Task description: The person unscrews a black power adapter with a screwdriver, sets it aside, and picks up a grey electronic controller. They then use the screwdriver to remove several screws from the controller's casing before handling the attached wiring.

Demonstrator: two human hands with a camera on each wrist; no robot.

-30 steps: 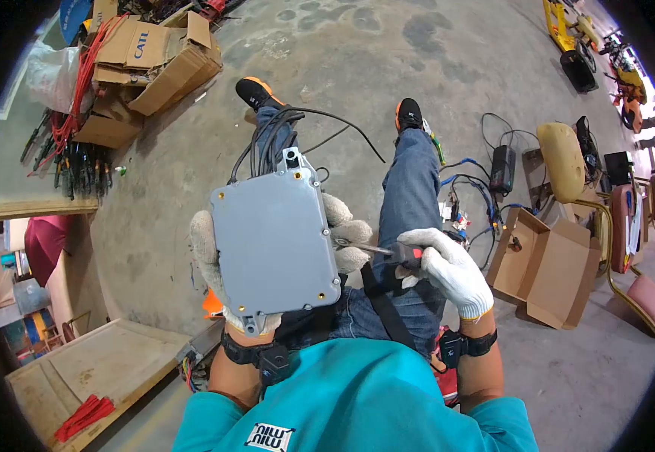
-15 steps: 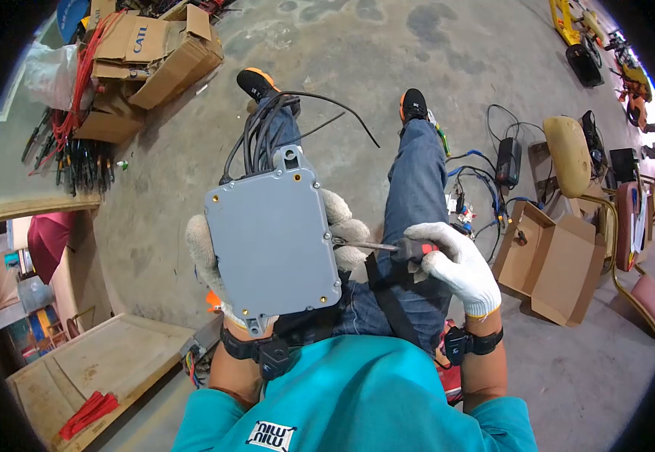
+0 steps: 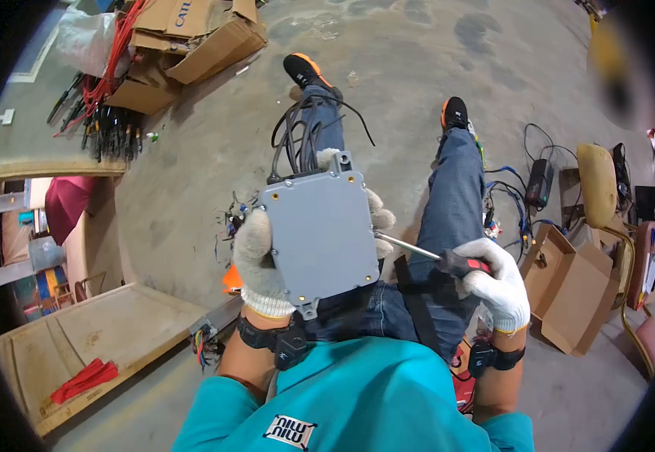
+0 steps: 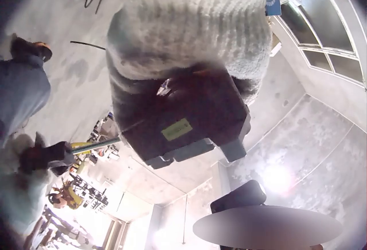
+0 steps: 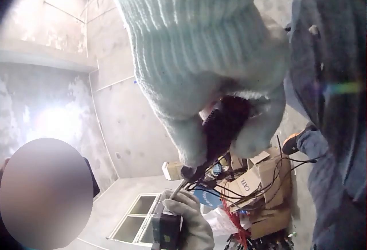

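Observation:
A flat grey metal box (image 3: 323, 233) with screws along its edge and black cables (image 3: 297, 139) at its far end is held over the lap. My gloved left hand (image 3: 256, 260) grips it from beneath, its fingers showing past both sides. In the left wrist view, the box's shaded side bears a yellow label (image 4: 176, 129). My gloved right hand (image 3: 502, 285) holds a screwdriver (image 3: 463, 265) by its black and red handle. Its shaft points left, with the tip right at the box's right edge, by the left fingers. In the right wrist view, the handle (image 5: 223, 121) sits between thumb and fingers.
An open cardboard box (image 3: 572, 286), a black power adapter (image 3: 540, 183) and wires lie on the floor at right. Beyond them stands a chair (image 3: 598, 184). Left are cardboard cartons (image 3: 214, 45), red cables and a wooden board (image 3: 109, 346) with a red bundle on it.
The head view has swung, so the box, hands and floor things appear farther right. The screwdriver now slants more, its handle lower than its tip. Both hands keep their hold.

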